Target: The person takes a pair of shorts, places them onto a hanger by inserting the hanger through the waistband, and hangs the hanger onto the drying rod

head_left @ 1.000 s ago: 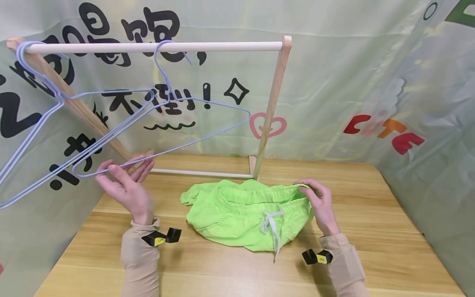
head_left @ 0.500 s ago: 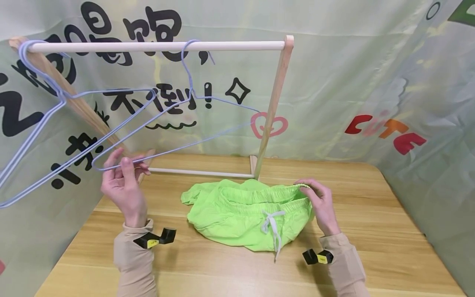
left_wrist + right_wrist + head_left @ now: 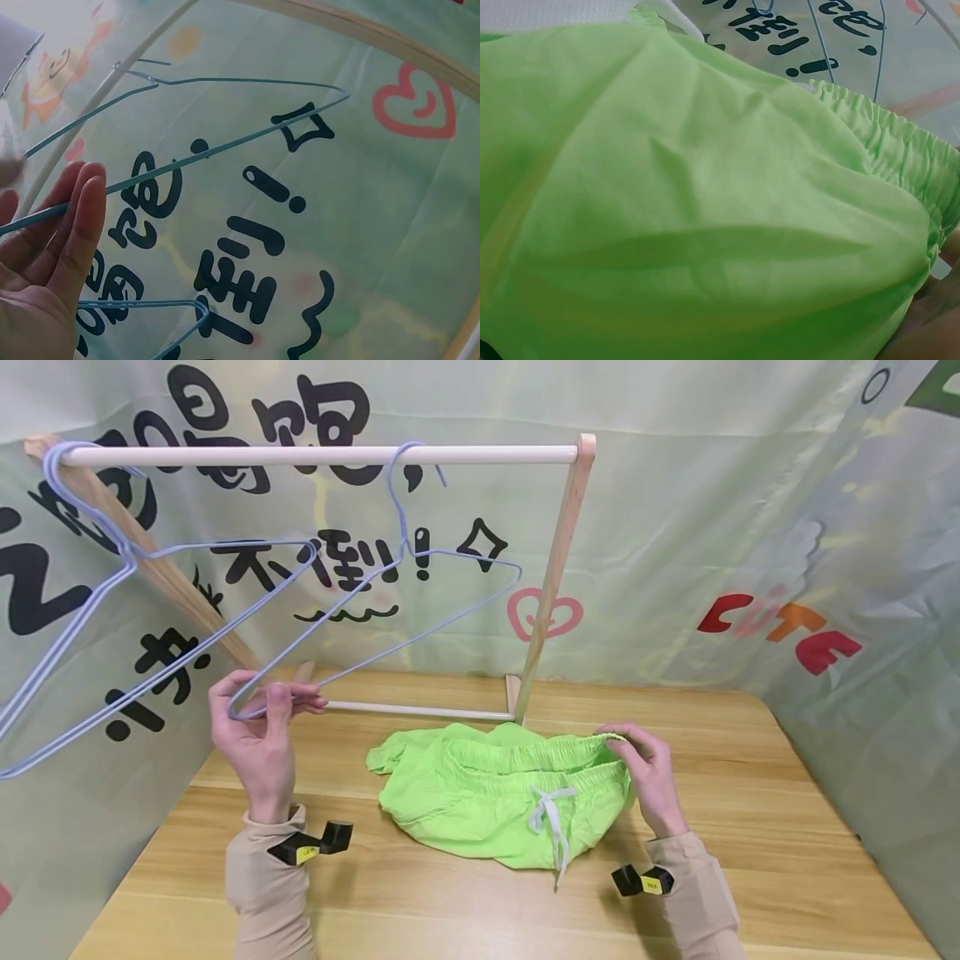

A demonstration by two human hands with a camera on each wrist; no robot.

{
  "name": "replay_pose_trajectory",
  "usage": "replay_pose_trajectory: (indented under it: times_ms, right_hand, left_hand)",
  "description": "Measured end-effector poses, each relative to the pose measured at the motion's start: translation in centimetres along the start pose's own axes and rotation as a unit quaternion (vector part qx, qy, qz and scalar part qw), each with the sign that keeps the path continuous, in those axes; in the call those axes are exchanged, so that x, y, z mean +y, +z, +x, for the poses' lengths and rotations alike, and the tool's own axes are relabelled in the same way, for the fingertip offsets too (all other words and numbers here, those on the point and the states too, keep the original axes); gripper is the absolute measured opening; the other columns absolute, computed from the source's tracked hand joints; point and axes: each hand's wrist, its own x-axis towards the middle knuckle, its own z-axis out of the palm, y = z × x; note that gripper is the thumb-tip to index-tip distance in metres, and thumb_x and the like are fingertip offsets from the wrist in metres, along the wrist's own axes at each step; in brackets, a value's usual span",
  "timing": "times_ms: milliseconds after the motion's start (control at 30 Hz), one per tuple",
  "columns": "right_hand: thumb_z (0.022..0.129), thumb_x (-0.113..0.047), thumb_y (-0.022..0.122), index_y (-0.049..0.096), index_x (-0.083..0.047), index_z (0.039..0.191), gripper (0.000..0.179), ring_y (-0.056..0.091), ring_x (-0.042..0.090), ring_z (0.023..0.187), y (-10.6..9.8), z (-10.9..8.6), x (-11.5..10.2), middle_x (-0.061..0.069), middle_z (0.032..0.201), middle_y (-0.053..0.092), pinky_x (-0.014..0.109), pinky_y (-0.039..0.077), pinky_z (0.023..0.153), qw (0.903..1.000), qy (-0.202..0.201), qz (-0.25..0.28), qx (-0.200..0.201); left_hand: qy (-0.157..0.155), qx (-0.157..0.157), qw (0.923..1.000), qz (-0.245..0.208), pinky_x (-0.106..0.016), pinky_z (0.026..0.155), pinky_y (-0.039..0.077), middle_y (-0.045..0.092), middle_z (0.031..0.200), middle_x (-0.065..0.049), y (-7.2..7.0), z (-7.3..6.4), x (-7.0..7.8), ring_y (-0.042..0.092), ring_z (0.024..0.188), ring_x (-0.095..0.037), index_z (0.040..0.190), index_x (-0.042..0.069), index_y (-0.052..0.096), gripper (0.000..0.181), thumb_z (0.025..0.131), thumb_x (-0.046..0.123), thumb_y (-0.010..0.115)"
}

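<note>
A thin blue wire hanger (image 3: 402, 522) hangs by its hook from the white bar of a small rack. My left hand (image 3: 258, 752) pinches the hanger's near lower corner between thumb and fingers, tilting that end toward me. In the left wrist view the fingers of the left hand (image 3: 64, 240) lie fairly straight along the wire (image 3: 217, 150). Bright green shorts (image 3: 487, 827) with a white drawstring (image 3: 551, 814) lie on the table, waistband gathered and partly open. My right hand (image 3: 651, 772) grips the right end of the waistband; in the right wrist view the fabric (image 3: 705, 195) hides most of it.
The rack's white top bar (image 3: 487, 454) runs between wooden legs (image 3: 558, 552) at the table's back. More blue hangers (image 3: 97, 602) hang close together at its left end. A printed cloth backdrop (image 3: 675, 527) encloses the wooden table (image 3: 787, 827).
The held hanger has slid right along the bar, and my left hand's hold on its corner has shifted. My right hand and the shorts have stayed in place.
</note>
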Motion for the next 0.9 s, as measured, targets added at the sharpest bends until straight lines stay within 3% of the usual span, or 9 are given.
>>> replay_pose_trajectory:
  times_ms: [100,233,533,900]
  right_hand:
    - [0.097,0.005,0.052,0.063,0.018,0.106,0.020,0.066,0.003,0.094,-0.01,0.00,0.02,-0.008,0.096,0.074,0.015,0.052,0.085,1.0000,0.000,0.000,0.000]
    - [0.097,0.004,0.052,0.064,0.017,0.107,0.020,0.066,0.003,0.095,-0.04,0.00,0.00,-0.008,0.097,0.074,0.015,0.052,0.085,1.0000,0.001,-0.001,-0.002]
    - [0.097,0.004,0.052,0.062,0.020,0.108,0.021,0.066,0.003,0.095,-0.06,-0.02,-0.02,-0.008,0.098,0.074,0.015,0.052,0.085,1.0000,0.003,-0.001,-0.003]
    - [0.098,0.003,0.052,0.065,0.015,0.106,0.020,0.066,0.003,0.096,-0.10,-0.01,-0.07,-0.009,0.099,0.074,0.015,0.051,0.086,1.0000,0.002,-0.005,-0.005]
  left_hand:
    - [0.003,-0.020,0.9997,-0.014,-0.030,0.058,0.063,0.075,0.078,-0.020,0.04,-0.11,0.05,0.075,0.065,-0.025,0.113,-0.007,0.048,0.029,0.101,0.016,0.061]
    - [0.006,-0.028,0.9993,-0.025,-0.033,0.061,0.064,0.075,0.080,-0.021,0.16,-0.13,0.16,0.076,0.067,-0.026,0.110,-0.012,0.050,0.040,0.106,0.028,0.049]
    - [0.024,-0.030,0.9993,0.003,-0.037,0.069,0.065,0.074,0.080,-0.021,0.14,-0.22,0.07,0.077,0.074,-0.029,0.105,-0.015,0.054,0.033,0.109,0.015,0.041]
    - [0.016,-0.005,0.9998,-0.008,-0.041,0.074,0.065,0.072,0.077,-0.022,0.42,-0.23,0.19,0.077,0.076,-0.033,0.100,-0.010,0.054,0.034,0.108,0.020,0.040]
